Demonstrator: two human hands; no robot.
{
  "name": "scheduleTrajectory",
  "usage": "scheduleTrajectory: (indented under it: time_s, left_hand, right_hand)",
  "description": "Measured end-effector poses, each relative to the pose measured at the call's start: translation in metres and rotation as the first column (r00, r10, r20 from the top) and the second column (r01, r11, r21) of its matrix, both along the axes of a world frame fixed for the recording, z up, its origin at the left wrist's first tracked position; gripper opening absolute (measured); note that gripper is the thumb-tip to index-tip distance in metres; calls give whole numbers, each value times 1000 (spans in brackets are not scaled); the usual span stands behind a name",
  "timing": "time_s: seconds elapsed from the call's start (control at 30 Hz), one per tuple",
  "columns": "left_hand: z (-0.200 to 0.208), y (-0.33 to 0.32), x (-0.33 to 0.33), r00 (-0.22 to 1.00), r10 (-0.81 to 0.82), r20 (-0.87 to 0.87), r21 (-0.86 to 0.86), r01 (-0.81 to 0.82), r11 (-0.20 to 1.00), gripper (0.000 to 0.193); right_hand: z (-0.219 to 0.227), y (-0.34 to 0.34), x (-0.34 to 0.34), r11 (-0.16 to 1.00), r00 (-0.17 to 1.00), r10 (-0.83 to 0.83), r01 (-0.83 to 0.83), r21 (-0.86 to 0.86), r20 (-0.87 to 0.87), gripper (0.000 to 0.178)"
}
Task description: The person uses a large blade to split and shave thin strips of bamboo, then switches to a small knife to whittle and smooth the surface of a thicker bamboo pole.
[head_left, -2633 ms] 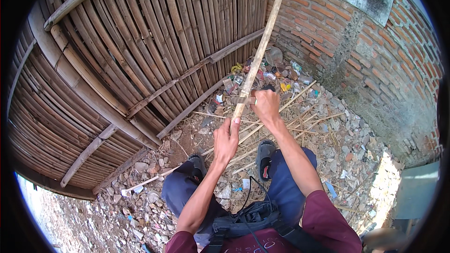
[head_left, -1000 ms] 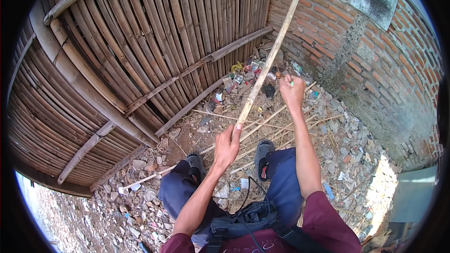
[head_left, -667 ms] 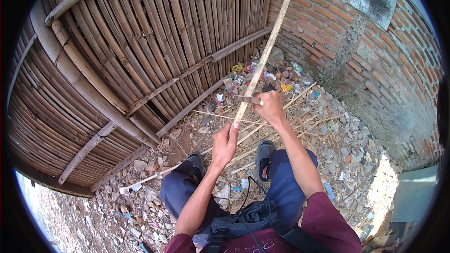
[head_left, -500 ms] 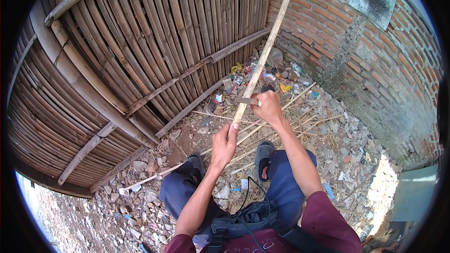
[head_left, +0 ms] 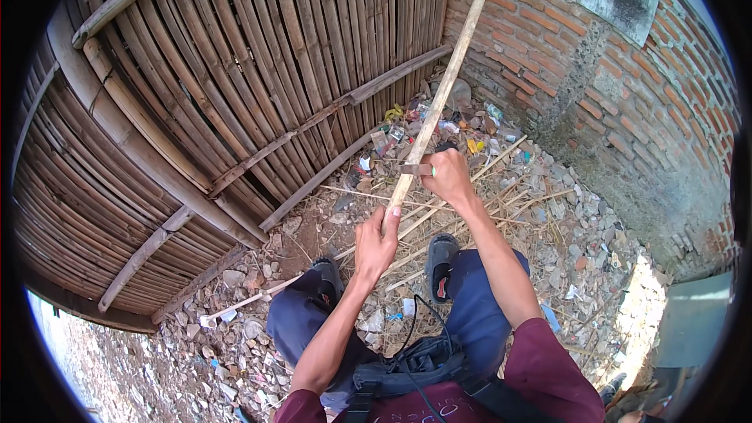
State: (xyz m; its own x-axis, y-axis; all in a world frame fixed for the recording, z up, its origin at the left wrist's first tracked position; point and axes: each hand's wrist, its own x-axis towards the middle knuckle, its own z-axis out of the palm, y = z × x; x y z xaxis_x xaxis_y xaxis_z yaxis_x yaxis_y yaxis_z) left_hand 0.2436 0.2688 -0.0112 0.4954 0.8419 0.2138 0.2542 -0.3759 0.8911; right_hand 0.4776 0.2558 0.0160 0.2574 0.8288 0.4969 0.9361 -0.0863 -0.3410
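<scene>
A long pale strip of wood or bamboo (head_left: 442, 92) slants up and away from me toward the corner of the walls. Its near end is gripped in my left hand (head_left: 376, 243), with the thumb laid along the top. My right hand (head_left: 449, 178) is closed round the handle of a knife (head_left: 415, 169), a bit of green showing at the grip. The short grey blade lies across the strip, a little beyond my left hand. Most of the handle is hidden by my fingers.
A slatted bamboo wall (head_left: 313, 39) rises on the left and a brick wall (head_left: 540, 31) on the right. Between them, rubble (head_left: 564, 282), litter (head_left: 470, 129) and several thin loose strips (head_left: 501, 158) cover the ground around my shoes (head_left: 442, 258).
The strip's far end has dipped slightly. My right hand and the knife have shifted only a little, with the blade still across the strip. My left hand keeps its hold.
</scene>
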Motion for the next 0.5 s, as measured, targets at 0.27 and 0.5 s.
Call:
scheduleTrajectory:
  time_s: [0.27, 0.5]
  left_hand:
    - [6, -5, 2, 1000, 2, 2, -2, -2, 1000, 51]
    - [8, -3, -3, 1000, -8, 9, -50, 8, 999, 50]
  right_hand:
    - [6, 8, 12, 955, 954, -268, 281, 95, -133, 30]
    - [7, 14, 11, 966, 984, -162, 174, 191, -79, 28]
